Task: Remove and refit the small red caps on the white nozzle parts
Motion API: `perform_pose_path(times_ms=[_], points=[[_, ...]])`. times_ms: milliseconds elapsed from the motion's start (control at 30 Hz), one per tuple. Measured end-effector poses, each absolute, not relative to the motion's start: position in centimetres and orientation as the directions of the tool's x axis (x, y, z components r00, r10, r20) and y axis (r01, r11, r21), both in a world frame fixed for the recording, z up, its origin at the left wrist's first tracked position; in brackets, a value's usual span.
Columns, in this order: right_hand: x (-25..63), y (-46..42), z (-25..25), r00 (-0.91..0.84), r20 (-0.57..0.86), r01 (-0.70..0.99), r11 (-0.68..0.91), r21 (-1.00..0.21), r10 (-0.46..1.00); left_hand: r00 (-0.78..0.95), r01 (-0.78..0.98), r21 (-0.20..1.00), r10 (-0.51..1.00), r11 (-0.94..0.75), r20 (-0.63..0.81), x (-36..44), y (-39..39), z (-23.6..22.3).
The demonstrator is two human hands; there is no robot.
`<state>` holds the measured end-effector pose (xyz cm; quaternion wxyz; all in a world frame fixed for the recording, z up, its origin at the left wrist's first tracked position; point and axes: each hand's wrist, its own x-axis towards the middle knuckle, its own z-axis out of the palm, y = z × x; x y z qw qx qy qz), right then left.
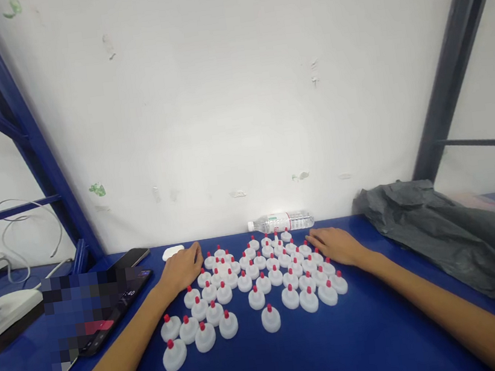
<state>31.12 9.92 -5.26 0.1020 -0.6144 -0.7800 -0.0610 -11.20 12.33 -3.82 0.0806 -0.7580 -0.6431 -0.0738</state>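
Several white caps with red tips stand in loose rows on the blue table. My left hand rests palm down at the left far edge of the group, fingers curved loosely over the nearest caps. My right hand lies palm down at the right far edge, fingers stretched toward the caps. Neither hand visibly holds anything.
A clear plastic water bottle lies on its side against the white wall. A dark phone and a tablet-like screen lie at the left. A crumpled grey plastic bag covers the right. Blue rack posts and white cables stand at the left.
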Motion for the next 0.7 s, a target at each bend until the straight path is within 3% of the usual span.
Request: perform_pose_path(times_ms=[700], points=[[31.38,10.23,-5.62,-0.246,0.234,0.966,0.259,-0.025,0.941,0.163,0.986,-0.018,0.961,-0.164,0.222,-10.98,11.93,-3.67]])
